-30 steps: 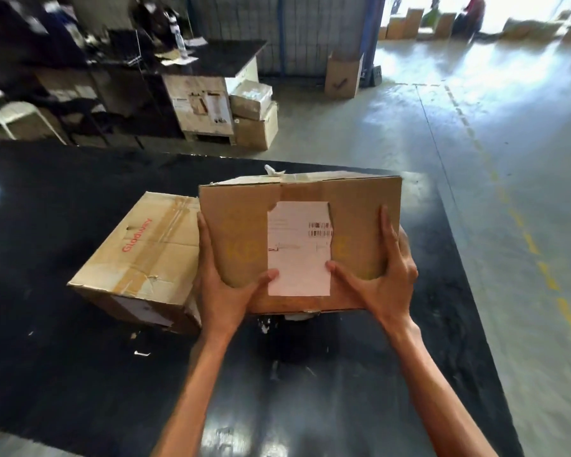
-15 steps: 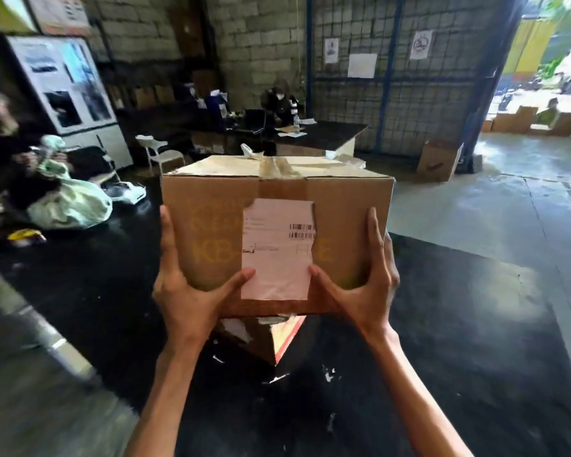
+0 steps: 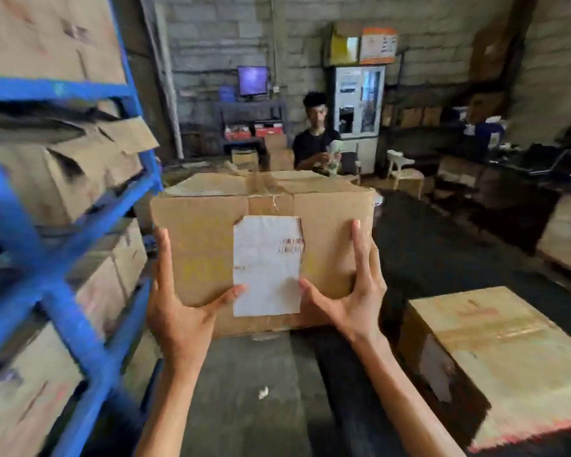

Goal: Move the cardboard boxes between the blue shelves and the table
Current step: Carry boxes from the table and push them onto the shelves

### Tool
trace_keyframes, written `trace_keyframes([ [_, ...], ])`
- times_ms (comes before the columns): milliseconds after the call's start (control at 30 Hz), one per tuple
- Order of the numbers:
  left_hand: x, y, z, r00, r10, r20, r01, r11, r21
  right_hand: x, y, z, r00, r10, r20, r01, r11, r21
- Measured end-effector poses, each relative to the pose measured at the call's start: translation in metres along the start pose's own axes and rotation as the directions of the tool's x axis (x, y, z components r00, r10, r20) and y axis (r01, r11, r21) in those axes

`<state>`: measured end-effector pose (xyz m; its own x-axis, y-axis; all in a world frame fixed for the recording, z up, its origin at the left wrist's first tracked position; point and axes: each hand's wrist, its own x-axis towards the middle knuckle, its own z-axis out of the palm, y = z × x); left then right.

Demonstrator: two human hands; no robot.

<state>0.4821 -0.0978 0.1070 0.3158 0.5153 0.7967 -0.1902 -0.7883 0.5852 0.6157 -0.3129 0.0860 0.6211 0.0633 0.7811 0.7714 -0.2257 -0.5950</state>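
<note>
Both hands hold one cardboard box (image 3: 205,245) up in the air, level and upright, in front of the person. The left hand (image 3: 181,311) grasps the box's lower left corner, its fingers (image 3: 163,258) straight up the left edge and the thumb spread across the front face. The right hand (image 3: 353,301) does the same at the lower right corner, with straight fingers along the right edge and the thumb reaching inward. Both thumb tips touch the lower corners of a white paper label (image 3: 266,268) stuck on the front; a blurred barcode shows near its right side. Brown tape runs across the closed top flaps.

The box hangs over a strip of grey floor (image 3: 244,390), just beside the blue shelves (image 3: 63,298) on the left, which are packed with worn cardboard boxes (image 3: 46,54). On the right, a second box (image 3: 495,357) lies on the black desk (image 3: 435,258), well apart from the carried one.

Behind, a person in a black shirt (image 3: 313,143) sits holding something pale. A lit monitor (image 3: 252,80) stands against the block wall.
</note>
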Motion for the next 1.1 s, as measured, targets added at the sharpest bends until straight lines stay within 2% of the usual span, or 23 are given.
trace_keyframes([
  [100, 0.0, -0.014, -0.062, 0.994, 0.012, -0.11, 0.006, 0.986, 0.165, -0.007, -0.03, 0.056, 0.995, -0.034, 0.092, 0.021, 0.99, 0.139],
  [200, -0.011, -0.019, -0.133, 0.97, -0.015, -0.242, 0.087, 0.953, 0.291, -0.022, -0.075, 0.107, 0.971, -0.108, 0.214, 0.042, 0.955, 0.294],
  [400, -0.045, 0.003, -0.242, 0.895, -0.054, -0.444, 0.243, 0.892, 0.382, -0.066, -0.163, 0.157, 0.921, -0.227, 0.317, 0.038, 0.861, 0.507],
  [700, -0.091, 0.035, -0.318, 0.836, 0.035, -0.547, 0.317, 0.783, 0.535, -0.108, -0.231, 0.189, 0.888, -0.374, 0.268, 0.094, 0.718, 0.689],
  [933, -0.09, 0.004, -0.358, 0.78, 0.085, -0.62, 0.379, 0.724, 0.576, -0.12, -0.268, 0.253, 0.873, -0.444, 0.203, 0.123, 0.603, 0.789],
  [1033, -0.081, -0.014, -0.371, 0.735, 0.127, -0.666, 0.421, 0.685, 0.595, -0.121, -0.283, 0.292, 0.856, -0.472, 0.212, 0.095, 0.546, 0.832],
  [1100, -0.071, -0.025, -0.373, 0.732, 0.189, -0.655, 0.418, 0.635, 0.65, -0.119, -0.29, 0.319, 0.844, -0.484, 0.23, 0.057, 0.508, 0.859],
])
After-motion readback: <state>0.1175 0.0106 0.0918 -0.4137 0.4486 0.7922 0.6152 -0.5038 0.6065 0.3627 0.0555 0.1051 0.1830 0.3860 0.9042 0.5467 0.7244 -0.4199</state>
